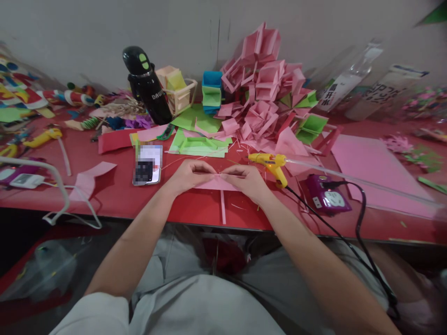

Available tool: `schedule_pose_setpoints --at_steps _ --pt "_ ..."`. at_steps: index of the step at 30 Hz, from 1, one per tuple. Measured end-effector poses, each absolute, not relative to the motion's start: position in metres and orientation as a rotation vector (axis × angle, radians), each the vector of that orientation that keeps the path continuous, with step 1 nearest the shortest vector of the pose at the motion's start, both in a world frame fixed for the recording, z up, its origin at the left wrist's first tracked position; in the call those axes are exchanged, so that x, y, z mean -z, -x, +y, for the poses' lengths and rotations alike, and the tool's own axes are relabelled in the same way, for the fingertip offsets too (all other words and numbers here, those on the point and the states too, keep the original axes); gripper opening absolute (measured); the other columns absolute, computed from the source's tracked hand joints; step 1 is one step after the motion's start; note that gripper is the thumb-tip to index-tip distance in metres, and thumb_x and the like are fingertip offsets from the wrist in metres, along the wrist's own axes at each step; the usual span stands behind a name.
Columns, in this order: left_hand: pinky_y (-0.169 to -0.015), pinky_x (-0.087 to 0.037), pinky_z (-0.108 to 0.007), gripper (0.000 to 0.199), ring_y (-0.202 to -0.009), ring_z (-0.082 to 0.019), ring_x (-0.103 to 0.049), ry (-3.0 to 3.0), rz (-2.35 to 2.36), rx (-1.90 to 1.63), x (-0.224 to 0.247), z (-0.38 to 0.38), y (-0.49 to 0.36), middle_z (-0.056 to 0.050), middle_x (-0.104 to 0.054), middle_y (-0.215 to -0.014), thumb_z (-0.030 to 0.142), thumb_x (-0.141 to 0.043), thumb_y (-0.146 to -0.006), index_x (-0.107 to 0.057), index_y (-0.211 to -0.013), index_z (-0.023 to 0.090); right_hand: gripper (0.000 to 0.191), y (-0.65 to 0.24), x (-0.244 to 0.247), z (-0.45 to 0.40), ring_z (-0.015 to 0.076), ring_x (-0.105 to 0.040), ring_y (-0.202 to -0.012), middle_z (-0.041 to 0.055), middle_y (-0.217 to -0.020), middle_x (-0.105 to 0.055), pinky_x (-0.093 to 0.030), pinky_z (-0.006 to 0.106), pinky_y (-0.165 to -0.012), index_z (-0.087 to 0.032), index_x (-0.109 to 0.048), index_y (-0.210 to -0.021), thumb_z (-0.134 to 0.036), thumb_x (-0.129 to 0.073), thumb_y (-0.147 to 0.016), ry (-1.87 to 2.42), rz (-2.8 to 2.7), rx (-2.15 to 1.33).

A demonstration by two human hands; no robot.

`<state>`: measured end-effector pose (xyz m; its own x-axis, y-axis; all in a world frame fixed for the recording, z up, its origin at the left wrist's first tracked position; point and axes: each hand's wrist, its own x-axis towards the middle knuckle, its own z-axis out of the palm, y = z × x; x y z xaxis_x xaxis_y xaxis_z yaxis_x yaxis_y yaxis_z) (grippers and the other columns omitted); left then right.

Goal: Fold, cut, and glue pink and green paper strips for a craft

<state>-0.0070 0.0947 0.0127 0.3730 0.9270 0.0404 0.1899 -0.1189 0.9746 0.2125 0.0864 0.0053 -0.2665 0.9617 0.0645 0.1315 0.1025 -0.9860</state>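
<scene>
Between my two hands is a piece of pink paper (pixel 223 184), pinched along its upper edge. My left hand (pixel 191 176) closes on its left part, and my right hand (pixel 245 179) closes on its right part, the fingertips of both almost meeting at the middle. Below the paper a narrow pink strip (pixel 223 209) lies on the red table. To the right of my right hand rests a yellow glue gun (pixel 270 163) with a small orange light. Left of my left hand lies a phone (pixel 148 164), partly blurred out.
Folded pink paper pieces (pixel 268 79) pile up against the wall. A black bottle (pixel 150 88) stands at the back left. A purple power box (pixel 328 194) with a black cable (pixel 361 214) sits at right, near pink sheets (pixel 377 167). A white curved tube (pixel 64 186) crosses the left side.
</scene>
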Motion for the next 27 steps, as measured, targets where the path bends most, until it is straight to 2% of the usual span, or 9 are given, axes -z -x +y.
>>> schedule_pose_setpoints --at_steps 6,17,21,27 --pt "-0.077 -0.052 -0.029 0.028 -0.084 -0.018 -0.069 -1.551 1.059 -0.832 -0.0122 0.0957 0.0078 -0.006 -0.078 -0.091 0.043 -0.08 -0.077 -0.079 -0.089 0.018 0.022 -0.2136 -0.0049 0.086 0.0196 -0.072 -0.083 0.0041 -0.087 -0.079 -0.056 0.034 -0.082 -0.022 -0.079 -0.084 -0.04 -0.082 -0.072 1.088 -1.556 -1.261" --pt "-0.081 -0.054 -0.031 0.023 -0.084 -0.019 -0.071 -1.608 1.039 -0.865 -0.0163 0.0933 0.006 -0.006 -0.078 -0.088 0.038 -0.082 -0.074 -0.079 -0.085 0.017 0.021 -0.2131 -0.0031 0.0865 0.0198 -0.071 -0.082 0.0038 -0.088 -0.079 -0.056 0.033 -0.078 -0.022 -0.08 -0.087 -0.04 -0.079 -0.077 1.088 -1.632 -1.243" --pt "-0.083 -0.054 -0.031 0.026 -0.088 -0.02 -0.071 -1.632 1.092 -0.861 -0.0156 0.0939 0.0068 -0.006 -0.078 -0.093 0.039 -0.081 -0.075 -0.079 -0.09 0.018 0.019 -0.2126 -0.003 0.0869 0.0209 -0.072 -0.082 0.004 -0.088 -0.079 -0.057 0.035 -0.079 -0.023 -0.08 -0.085 -0.041 -0.078 -0.078 1.092 -1.661 -1.2" --pt "-0.072 -0.053 -0.029 0.029 -0.08 -0.019 -0.069 -1.558 1.084 -0.759 -0.018 0.0938 0.0078 -0.007 -0.078 -0.089 0.043 -0.078 -0.077 -0.08 -0.089 0.017 0.017 -0.2135 -0.0044 0.0867 0.0214 -0.072 -0.081 0.0047 -0.087 -0.08 -0.057 0.035 -0.079 -0.022 -0.08 -0.084 -0.037 -0.077 -0.077 1.069 -1.696 -1.165"
